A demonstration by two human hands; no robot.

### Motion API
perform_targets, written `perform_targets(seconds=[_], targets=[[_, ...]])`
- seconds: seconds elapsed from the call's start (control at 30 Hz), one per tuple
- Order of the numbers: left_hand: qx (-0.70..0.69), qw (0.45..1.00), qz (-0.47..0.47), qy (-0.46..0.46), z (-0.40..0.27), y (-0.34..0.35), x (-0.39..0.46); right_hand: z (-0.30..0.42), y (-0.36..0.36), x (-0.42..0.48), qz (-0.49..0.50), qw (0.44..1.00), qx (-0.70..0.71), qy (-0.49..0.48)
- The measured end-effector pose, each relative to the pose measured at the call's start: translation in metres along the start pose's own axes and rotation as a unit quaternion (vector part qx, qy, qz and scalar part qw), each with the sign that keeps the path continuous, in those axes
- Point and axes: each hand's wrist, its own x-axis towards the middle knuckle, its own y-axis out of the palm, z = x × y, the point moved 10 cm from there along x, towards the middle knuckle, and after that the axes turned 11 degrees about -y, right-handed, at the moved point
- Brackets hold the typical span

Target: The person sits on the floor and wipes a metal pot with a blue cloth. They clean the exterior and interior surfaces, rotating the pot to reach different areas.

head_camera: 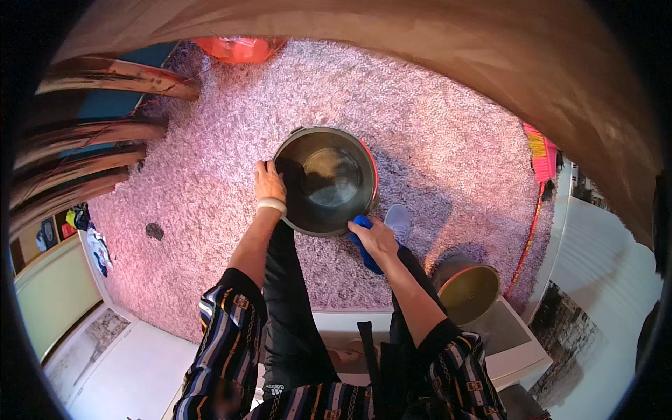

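A dark round bucket (331,181) with a red line along part of its rim is held in front of me, above the carpet. My left hand (271,185) grips its rim at the left, the fingers over the edge; a pale bracelet sits at that wrist. At the lower right of the rim is my right hand (374,239), closed around a blue cloth (366,252) that touches or nearly touches the bucket. The bucket's inside is visible down to its round bottom, with a shiny patch on it.
A second bucket (469,294) stands at lower right by a white cabinet (517,346). A pink broom (544,160) lies at the right. Pink shaggy carpet (220,210) spreads around my feet. A red plastic object (241,50) is at the top; a small dark thing (154,231) lies at left.
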Motion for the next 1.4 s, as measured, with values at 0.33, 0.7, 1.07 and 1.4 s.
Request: perform_targets(seconds=[0.33, 0.7, 1.07, 1.4], targets=[[-0.082, 0.991, -0.071, 0.077, -0.008, -0.004, 0.021, -0.022, -0.008, 0.044, -0.091, 0.993, -0.080, -0.009], [-0.176, 0.981, -0.045, 0.073, 0.003, -0.023, -0.021, -0.034, -0.018, 0.031, -0.124, 0.989, -0.004, -0.075], [-0.378, 0.911, 0.157, 0.051, -0.081, -0.023, -0.136, 0.052, 0.010, 0.001, 0.141, 0.846, 0.509, -0.071], [-0.410, 0.877, 0.230, 0.102, -0.091, 0.013, -0.147, 0.057, -0.033, 0.007, -0.118, 0.987, 0.019, -0.107]])
